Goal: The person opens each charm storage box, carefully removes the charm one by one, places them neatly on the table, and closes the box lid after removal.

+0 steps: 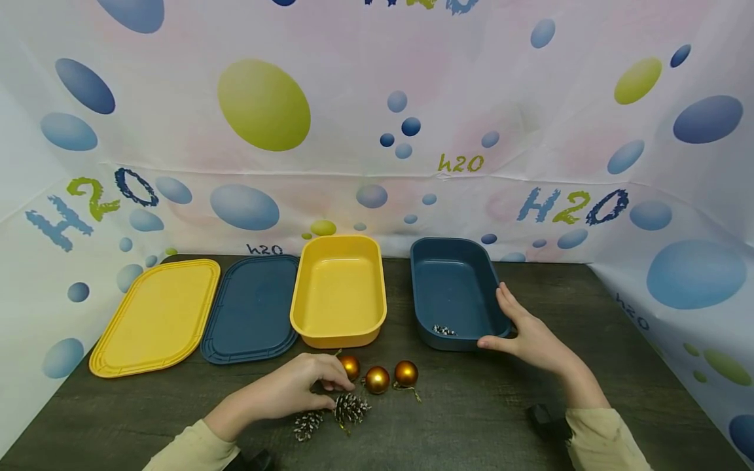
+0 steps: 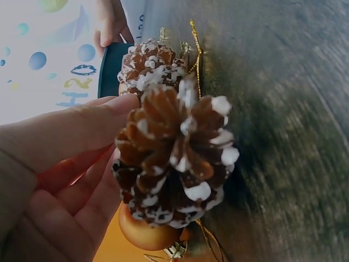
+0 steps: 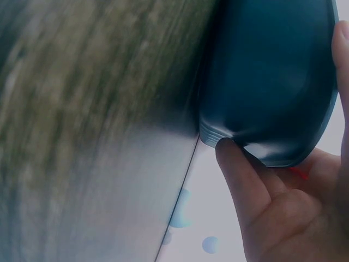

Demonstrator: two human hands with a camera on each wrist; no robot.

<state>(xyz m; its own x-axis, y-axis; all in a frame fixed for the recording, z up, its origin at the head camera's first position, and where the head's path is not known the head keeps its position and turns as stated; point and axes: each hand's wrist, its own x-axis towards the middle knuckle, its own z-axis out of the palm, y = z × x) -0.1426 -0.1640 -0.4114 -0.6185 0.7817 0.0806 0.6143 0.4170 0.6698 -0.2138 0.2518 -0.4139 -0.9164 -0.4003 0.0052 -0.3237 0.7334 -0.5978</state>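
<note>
In the head view my left hand point(image 1: 300, 390) reaches over two white-tipped pine cones, its thumb and index fingertips right at the edge of the right-hand cone point(image 1: 351, 408). The other cone point(image 1: 307, 425) lies left of it and looms large in the left wrist view, hiding some fingers. My right hand point(image 1: 535, 340) is spread around the near right corner of a dark blue tub point(image 1: 456, 281), thumb at the front rim, fingers along the right side. Inside that tub, a black-and-white speckled piece point(image 1: 444, 330) shows near the front wall.
Three gold baubles point(image 1: 377, 379) lie ahead of the cones. A yellow tub point(image 1: 338, 294) stands left of the blue one. A blue lid point(image 1: 252, 309) and a yellow lid point(image 1: 156, 317) lie further left on the dark table, with a printed curtain point(image 1: 353, 118) behind.
</note>
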